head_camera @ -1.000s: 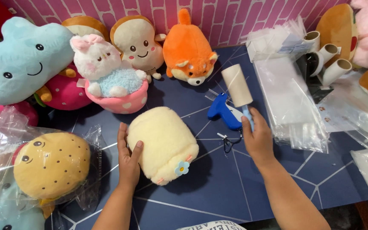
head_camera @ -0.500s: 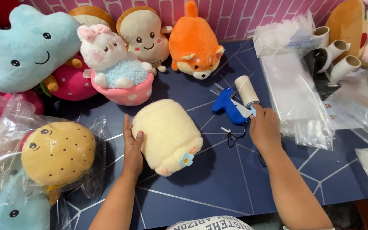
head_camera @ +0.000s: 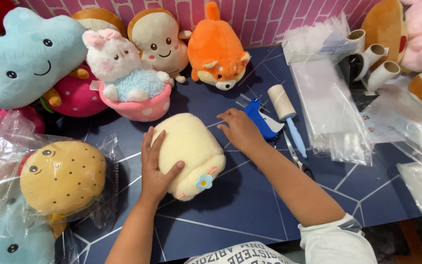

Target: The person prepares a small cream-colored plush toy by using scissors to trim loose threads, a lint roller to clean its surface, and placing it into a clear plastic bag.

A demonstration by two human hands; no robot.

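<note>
Dark blue table (head_camera: 250, 215), pink brick wall (head_camera: 269, 17)

Both hands down, forearms reaching in from the bottom edge.
Left hand (head_camera: 155, 167) lies flat, palm down, fingers together, thumb splayed right. Right hand (head_camera: 240, 130) palm down, fingers loosely curled pointing left, nothing gripped; short white sleeve at elbow.

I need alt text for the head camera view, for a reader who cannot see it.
A person's left hand rests on a cream plush toy lying on a dark blue table, while the right hand hovers beside a lint roller. More plush toys line the pink wall behind.
</note>
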